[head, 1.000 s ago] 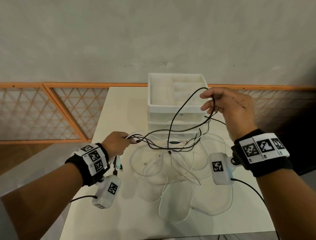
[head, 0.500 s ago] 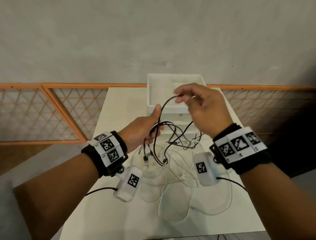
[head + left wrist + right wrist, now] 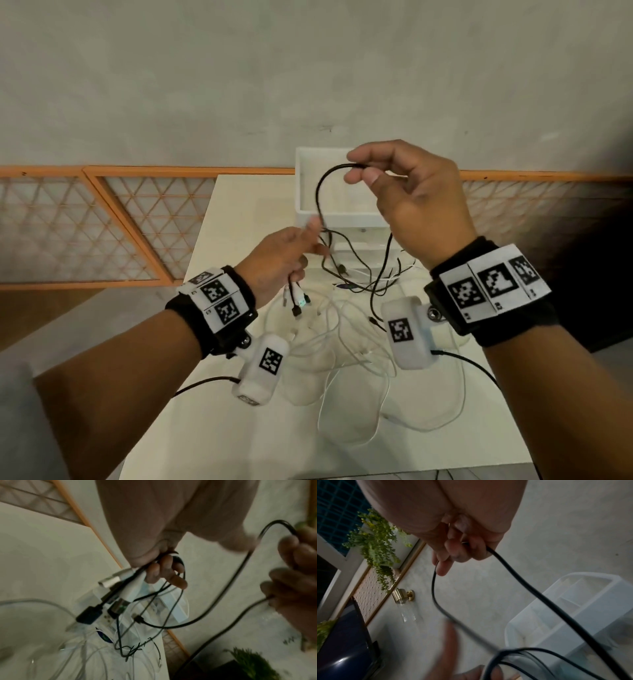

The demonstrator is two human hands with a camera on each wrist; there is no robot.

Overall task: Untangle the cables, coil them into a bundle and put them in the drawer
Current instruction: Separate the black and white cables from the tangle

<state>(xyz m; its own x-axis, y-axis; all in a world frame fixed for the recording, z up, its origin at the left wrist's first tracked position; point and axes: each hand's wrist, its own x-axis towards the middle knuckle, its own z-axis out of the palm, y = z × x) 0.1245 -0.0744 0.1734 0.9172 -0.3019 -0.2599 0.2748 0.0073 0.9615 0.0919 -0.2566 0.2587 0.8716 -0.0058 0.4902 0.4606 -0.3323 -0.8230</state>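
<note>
Above white worktop (image 3: pixel 239 428): thin limp black cable (image 3: pixel 320 192), pinched by right hand (image 3: pixel 421 202), plug ends gripped in left hand (image 3: pixel 277 263); best held near plugs.

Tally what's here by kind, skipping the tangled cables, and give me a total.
Hands: 2, left hand and right hand, each gripping black cable
Wrist cameras: 2, left wrist camera, right wrist camera
Drawer unit: 1
Table: 1
Total: 6
</note>
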